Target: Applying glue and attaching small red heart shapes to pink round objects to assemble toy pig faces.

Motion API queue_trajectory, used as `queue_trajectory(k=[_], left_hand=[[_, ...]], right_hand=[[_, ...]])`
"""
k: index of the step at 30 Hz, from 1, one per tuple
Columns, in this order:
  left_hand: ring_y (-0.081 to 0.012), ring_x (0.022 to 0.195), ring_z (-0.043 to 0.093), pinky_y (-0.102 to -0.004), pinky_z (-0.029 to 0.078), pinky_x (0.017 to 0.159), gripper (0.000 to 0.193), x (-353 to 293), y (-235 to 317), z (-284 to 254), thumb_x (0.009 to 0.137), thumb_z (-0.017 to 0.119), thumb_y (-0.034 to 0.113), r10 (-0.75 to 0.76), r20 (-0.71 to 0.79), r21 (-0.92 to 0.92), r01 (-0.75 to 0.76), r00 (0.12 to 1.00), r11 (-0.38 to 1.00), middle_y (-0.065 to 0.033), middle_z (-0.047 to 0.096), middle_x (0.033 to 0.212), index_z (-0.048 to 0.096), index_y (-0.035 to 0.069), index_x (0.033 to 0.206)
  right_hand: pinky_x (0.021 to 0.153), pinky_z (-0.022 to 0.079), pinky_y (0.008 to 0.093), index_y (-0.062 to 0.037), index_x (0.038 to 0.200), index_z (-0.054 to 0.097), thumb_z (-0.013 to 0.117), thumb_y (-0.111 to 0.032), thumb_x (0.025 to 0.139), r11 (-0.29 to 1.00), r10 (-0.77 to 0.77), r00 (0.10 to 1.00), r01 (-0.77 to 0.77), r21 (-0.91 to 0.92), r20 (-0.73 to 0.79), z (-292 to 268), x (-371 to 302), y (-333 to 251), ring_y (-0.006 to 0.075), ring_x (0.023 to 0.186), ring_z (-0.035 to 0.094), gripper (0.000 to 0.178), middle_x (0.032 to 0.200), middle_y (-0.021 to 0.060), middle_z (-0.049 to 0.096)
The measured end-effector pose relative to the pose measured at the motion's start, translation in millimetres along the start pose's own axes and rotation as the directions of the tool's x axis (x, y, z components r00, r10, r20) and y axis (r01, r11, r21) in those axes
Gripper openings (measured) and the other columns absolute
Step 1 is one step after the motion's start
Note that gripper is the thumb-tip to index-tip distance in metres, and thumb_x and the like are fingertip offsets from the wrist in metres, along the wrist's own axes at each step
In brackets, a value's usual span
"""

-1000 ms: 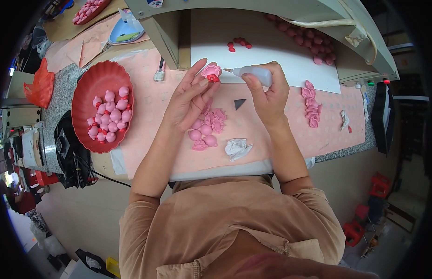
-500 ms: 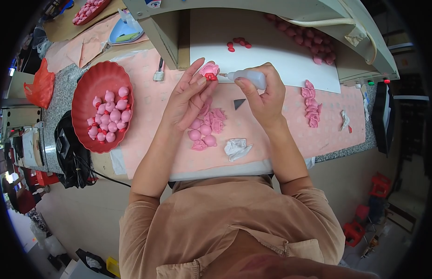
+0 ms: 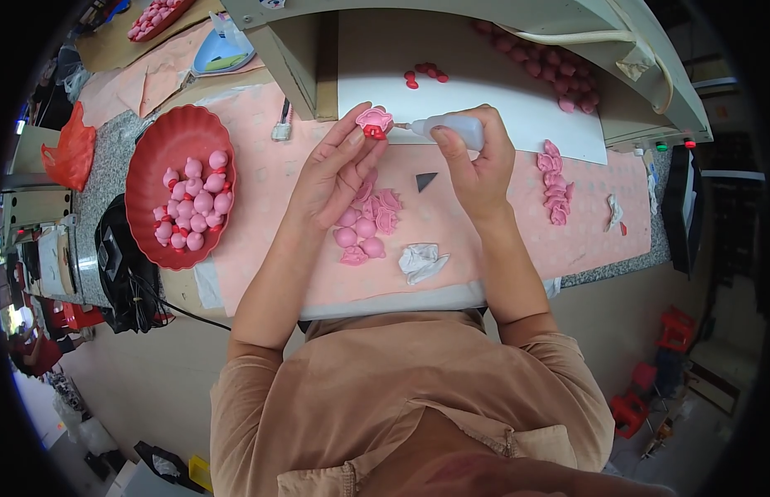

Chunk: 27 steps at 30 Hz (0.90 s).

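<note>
Between the thumb and fingers of my left hand point(image 3: 328, 170) is a small pink and red figurine point(image 3: 374, 121), with a ruffled pink top and a red lower part. My right hand point(image 3: 477, 170) is wrapped round a translucent squeeze bottle point(image 3: 463, 131). Its thin nozzle points left and ends close beside the figurine; I cannot tell whether they touch. Below my left hand, pink balls point(image 3: 346, 238) and ruffled pink pieces point(image 3: 388, 209) lie in a group on the table covering. A dark triangular piece point(image 3: 426, 180) lies between my forearms, with a crumpled white tissue point(image 3: 423, 262) nearer to me.
At left stands a red scalloped bowl point(image 3: 142, 224) of pink balls with red parts. Red pieces point(image 3: 426, 73) lie on white paper point(image 3: 484, 112) beneath a grey housing point(image 3: 683, 99). More pink balls point(image 3: 559, 79) sit there; a row of ruffled pink pieces point(image 3: 555, 186) is at right.
The squeeze bottle and my right hand have shifted slightly right and up, drawing the nozzle a little away from the figurine. My left hand has tilted the figurine slightly and raised it a little.
</note>
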<state>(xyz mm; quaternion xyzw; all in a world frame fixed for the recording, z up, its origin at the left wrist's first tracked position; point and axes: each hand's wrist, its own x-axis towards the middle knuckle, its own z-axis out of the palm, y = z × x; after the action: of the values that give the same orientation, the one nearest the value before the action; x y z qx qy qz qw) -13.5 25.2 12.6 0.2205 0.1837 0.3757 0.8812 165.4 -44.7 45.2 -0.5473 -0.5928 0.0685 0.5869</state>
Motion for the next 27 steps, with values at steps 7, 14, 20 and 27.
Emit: queue_trajectory(k=[7, 14, 20, 27], left_hand=[[-0.0155, 0.113, 0.056, -0.0276, 0.047, 0.101, 0.043, 0.0, -0.5, -1.1, 0.096, 0.051, 0.008, -0.004, 0.002, -0.007, 0.004, 1.000, 1.000, -0.0100, 0.051, 0.130, 0.040, 0.001, 0.137], [-0.0154, 0.111, 0.057, -0.0273, 0.047, 0.101, 0.043, -0.2, -0.1, -0.9, 0.096, 0.051, 0.008, -0.011, 0.006, -0.003, 0.011, 1.000, 1.000, -0.0099, 0.052, 0.130, 0.040, 0.001, 0.137], [-0.0156, 0.112, 0.057, -0.0272, 0.048, 0.100, 0.044, -2.2, 0.9, -0.9, 0.095, 0.052, 0.007, -0.006, -0.005, -0.001, 0.006, 1.000, 1.000, -0.0103, 0.052, 0.130, 0.041, 0.001, 0.137], [-0.0193, 0.114, 0.056, -0.0339, 0.044, 0.104, 0.043, 3.4, -6.6, 0.2, 0.097, 0.051, 0.011, -0.017, 0.035, -0.030, 0.018, 0.999, 0.999, -0.0113, 0.053, 0.129, 0.040, 0.002, 0.137]], right_hand=[[0.058, 0.045, 0.0272, -0.0041, 0.086, 0.058, 0.076, -0.020, 0.080, 1.000, -0.007, 0.999, 0.006, 0.031, 0.044, 2.3, -2.9, -1.5, 0.0162, 0.065, 0.057, 0.024, 0.077, 0.0051, 0.058], [0.057, 0.045, 0.0278, -0.0048, 0.087, 0.058, 0.075, -0.021, 0.080, 1.000, 0.000, 0.999, -0.001, 0.023, 0.054, 4.4, -2.4, -4.2, 0.0168, 0.066, 0.057, 0.024, 0.077, 0.0053, 0.058], [0.058, 0.045, 0.0285, -0.0056, 0.087, 0.060, 0.075, -0.023, 0.080, 1.000, -0.015, 0.998, 0.015, -0.003, 0.058, 6.2, -3.5, -3.6, 0.0188, 0.066, 0.057, 0.024, 0.078, 0.0058, 0.058], [0.064, 0.044, 0.0220, -0.0027, 0.091, 0.056, 0.070, -0.016, 0.086, 0.906, 0.267, 0.964, -0.251, 0.341, -0.002, -12.4, -0.6, -4.1, 0.0094, 0.071, 0.056, 0.020, 0.083, 0.0017, 0.061]])
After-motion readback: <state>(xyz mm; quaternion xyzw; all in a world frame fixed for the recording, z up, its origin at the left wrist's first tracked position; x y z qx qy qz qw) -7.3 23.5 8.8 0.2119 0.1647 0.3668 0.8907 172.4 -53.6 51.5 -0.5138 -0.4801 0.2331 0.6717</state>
